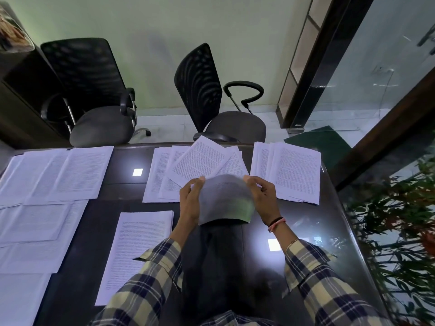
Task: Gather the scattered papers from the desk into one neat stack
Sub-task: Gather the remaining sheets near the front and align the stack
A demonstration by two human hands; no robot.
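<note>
Both hands hold a small bundle of sheets upright above the dark glossy desk, its blank back facing me. My left hand grips its left edge and my right hand pinches its right edge. Behind the bundle lies a fanned pile of printed pages. More overlapping pages lie at the far right. A neat pile sits in front of me on the left. Many sheets cover the desk's left side.
Two black mesh office chairs stand beyond the desk's far edge. A glass partition with a dark frame runs along the right. A leafy plant shows beside the desk's right edge. A dark cabinet stands at the left.
</note>
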